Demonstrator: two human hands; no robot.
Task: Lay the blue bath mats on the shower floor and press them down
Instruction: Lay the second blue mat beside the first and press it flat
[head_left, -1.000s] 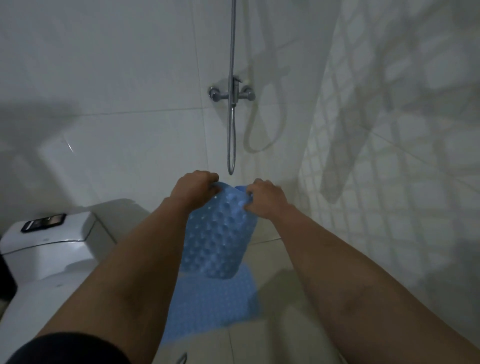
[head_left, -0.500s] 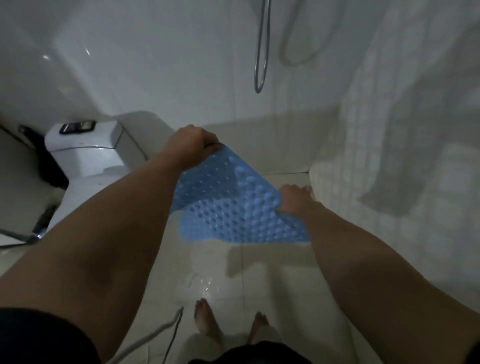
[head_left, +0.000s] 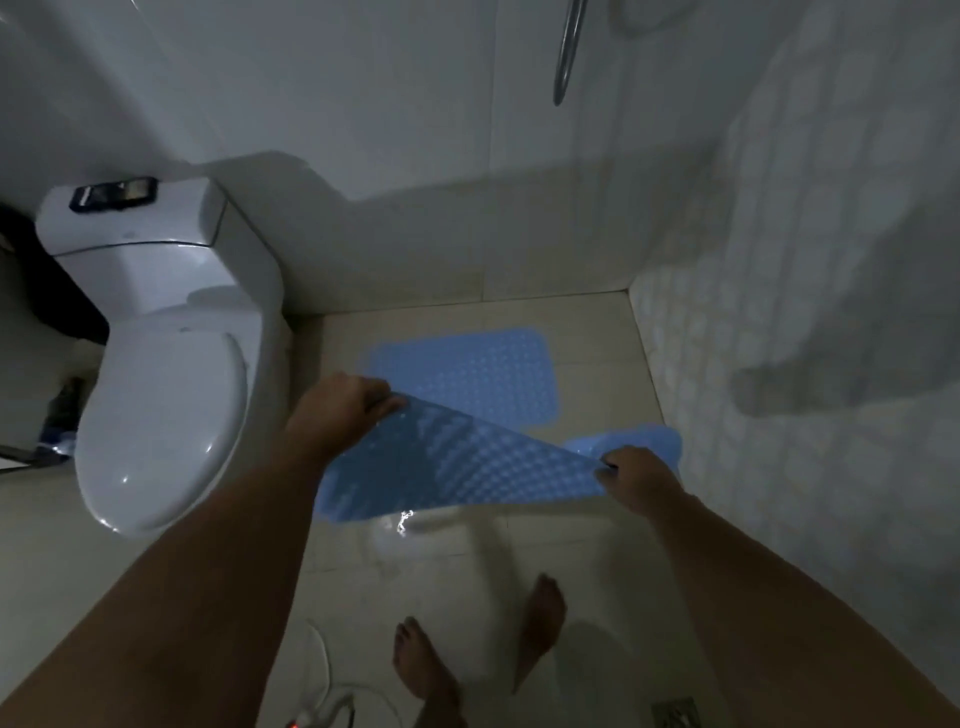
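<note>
The second mat (head_left: 457, 462) is pinched at 2 corners by the left hand (head_left: 337, 410) and right hand (head_left: 636, 475), partly hiding the laid mat (head_left: 467, 371) beside the toilet (head_left: 161, 415).

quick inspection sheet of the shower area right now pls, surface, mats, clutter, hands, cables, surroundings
surface: pale tiled floor, wet-looking glare near the held mat
job's things: flat mat lies near the back wall; held mat lifted, its right end low by the side wall, floor contact unclear
clutter: dark phone-like item on the toilet tank; bottle-like item left of the toilet, blurred
hands: left hand and right hand each grip an edge of the held mat
cables: white cord on the floor near the feet
surroundings: toilet, shower hose, floor drain
</note>
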